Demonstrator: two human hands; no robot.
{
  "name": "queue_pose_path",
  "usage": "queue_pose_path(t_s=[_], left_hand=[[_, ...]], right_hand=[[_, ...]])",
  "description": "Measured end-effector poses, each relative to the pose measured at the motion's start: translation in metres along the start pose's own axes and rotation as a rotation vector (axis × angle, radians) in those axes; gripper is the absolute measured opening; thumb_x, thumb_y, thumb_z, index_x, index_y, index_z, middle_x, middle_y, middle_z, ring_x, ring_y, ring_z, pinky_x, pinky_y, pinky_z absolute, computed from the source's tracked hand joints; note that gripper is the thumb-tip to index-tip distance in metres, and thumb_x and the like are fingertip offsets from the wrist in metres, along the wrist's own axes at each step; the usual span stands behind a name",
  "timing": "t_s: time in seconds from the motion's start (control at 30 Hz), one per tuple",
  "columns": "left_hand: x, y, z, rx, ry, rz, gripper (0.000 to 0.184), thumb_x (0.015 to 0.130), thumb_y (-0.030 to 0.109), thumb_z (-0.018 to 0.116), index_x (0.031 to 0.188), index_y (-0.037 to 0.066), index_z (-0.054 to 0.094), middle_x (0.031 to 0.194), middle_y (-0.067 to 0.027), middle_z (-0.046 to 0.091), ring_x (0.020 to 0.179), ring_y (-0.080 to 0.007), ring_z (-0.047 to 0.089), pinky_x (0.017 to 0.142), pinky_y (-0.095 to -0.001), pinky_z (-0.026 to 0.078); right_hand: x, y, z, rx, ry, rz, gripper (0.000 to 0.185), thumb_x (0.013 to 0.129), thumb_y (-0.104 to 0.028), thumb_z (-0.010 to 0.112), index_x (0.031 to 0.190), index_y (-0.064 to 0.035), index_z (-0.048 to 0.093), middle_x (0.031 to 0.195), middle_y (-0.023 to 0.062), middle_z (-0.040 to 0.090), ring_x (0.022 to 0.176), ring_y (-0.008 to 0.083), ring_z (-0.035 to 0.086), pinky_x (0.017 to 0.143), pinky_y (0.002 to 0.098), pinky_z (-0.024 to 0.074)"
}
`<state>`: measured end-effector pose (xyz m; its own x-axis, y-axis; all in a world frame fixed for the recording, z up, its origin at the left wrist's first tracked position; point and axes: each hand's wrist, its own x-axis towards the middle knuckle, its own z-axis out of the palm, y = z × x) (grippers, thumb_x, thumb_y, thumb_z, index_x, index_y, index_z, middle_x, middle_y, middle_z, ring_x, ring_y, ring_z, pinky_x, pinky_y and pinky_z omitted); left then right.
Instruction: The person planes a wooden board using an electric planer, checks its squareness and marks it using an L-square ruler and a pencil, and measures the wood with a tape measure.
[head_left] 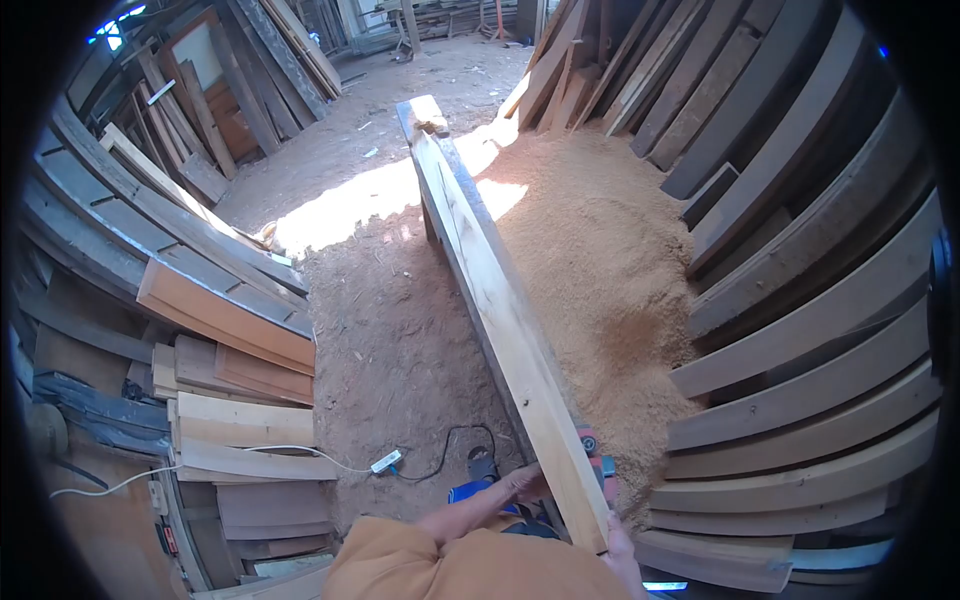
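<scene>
A long pale wooden board [500, 320] lies lengthwise on a narrow dark bench beam [468, 185], running away from my body. My left hand [530, 482] is at the board's left side near its close end, its fingers partly hidden by the wood. On the right side of the same end, my right hand [620, 545] is against the board's edge; its fingers are hard to make out. Just beyond the right hand, a red and teal power tool [597, 452] shows beside the board, mostly hidden.
Sawdust [600, 290] is heaped right of the bench. Planks [790, 440] lean along the right, and stacked boards [245, 420] line the left. A white power strip [386, 461] with a black cable lies on the dirt floor left of the bench.
</scene>
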<state>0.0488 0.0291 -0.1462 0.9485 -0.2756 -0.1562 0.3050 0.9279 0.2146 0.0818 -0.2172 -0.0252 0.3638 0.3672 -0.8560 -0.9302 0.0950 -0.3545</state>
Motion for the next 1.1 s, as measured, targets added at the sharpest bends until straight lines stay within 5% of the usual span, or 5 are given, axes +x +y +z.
queue_pose_path(t_s=[0.27,0.37,0.5,0.63,1.1], left_hand=[[-0.013,-0.006,0.056,-0.124,0.023,0.192,0.079,0.085,0.051,0.080,0.144,0.006,0.054,0.141,-0.0141,0.061,0.131,-0.0309,0.058,0.115,-0.0502,0.043],[-0.023,0.025,0.120,0.080,-0.042,0.341,0.079,0.087,0.048,0.078,0.146,0.003,0.051,0.140,-0.0162,0.062,0.129,-0.0316,0.060,0.114,-0.0506,0.044],[-0.013,0.062,0.160,0.020,-0.038,0.538,0.069,0.094,0.039,0.074,0.146,0.000,0.049,0.140,-0.0179,0.062,0.127,-0.0311,0.061,0.114,-0.0496,0.045],[-0.034,0.101,0.271,0.130,-0.137,0.617,0.061,0.098,0.030,0.071,0.145,0.001,0.046,0.134,-0.0135,0.063,0.122,-0.0261,0.064,0.106,-0.0430,0.052],[-0.070,0.133,0.325,0.350,-0.252,0.752,0.049,0.098,0.028,0.070,0.131,0.000,0.048,0.108,-0.0059,0.065,0.096,-0.0137,0.068,0.084,-0.0296,0.059]], right_hand=[[-0.056,-0.025,0.022,0.158,-0.514,0.387,0.064,0.107,-0.057,0.037,0.131,-0.0024,0.060,0.106,0.0203,0.071,0.079,0.0258,0.070,0.065,0.0419,0.0553],[-0.096,-0.063,0.024,-0.416,-0.442,0.074,0.067,0.103,-0.060,0.046,0.127,-0.0002,0.061,0.097,0.0180,0.071,0.069,0.0251,0.067,0.061,0.0380,0.0538],[-0.157,-0.101,0.078,-0.944,0.110,-1.165,0.081,0.091,-0.057,0.070,0.139,0.0058,0.052,0.112,0.0180,0.069,0.090,0.0248,0.069,0.080,0.0380,0.0568],[-0.186,-0.111,0.180,-1.133,-0.280,-1.854,0.087,0.084,-0.034,0.079,0.149,0.0045,0.036,0.129,0.0225,0.061,0.112,0.0346,0.066,0.093,0.0447,0.0530],[-0.200,-0.115,0.306,-0.629,-0.484,-1.961,0.078,0.084,-0.015,0.074,0.144,0.0094,0.032,0.109,0.0261,0.065,0.092,0.0347,0.071,0.080,0.0424,0.0566]])
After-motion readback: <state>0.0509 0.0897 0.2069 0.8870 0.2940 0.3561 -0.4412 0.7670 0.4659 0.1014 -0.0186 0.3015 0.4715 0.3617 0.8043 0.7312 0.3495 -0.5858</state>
